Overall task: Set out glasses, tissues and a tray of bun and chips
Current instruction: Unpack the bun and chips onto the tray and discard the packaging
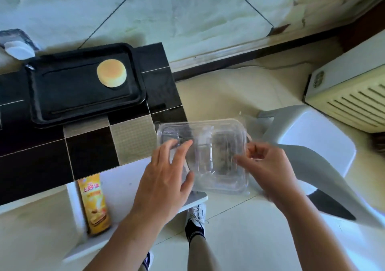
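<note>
A round yellow bun (pixel 111 73) lies on the black tray (pixel 62 96), which rests on the black-and-grey tiled table. A yellow chips can (pixel 94 204) stands on the white shelf below the table top. Off the table's right edge, both hands hold an empty clear plastic clamshell box (pixel 210 158). My left hand (pixel 166 179) grips its left side with fingers spread over the lid. My right hand (pixel 268 166) pinches its right rim.
A white tissue roll (pixel 19 50) sits at the table's far left corner. A grey plastic stool (pixel 308 146) stands to the right, with a white heater unit (pixel 350 91) behind it. My feet (pixel 195 218) are on the pale floor below.
</note>
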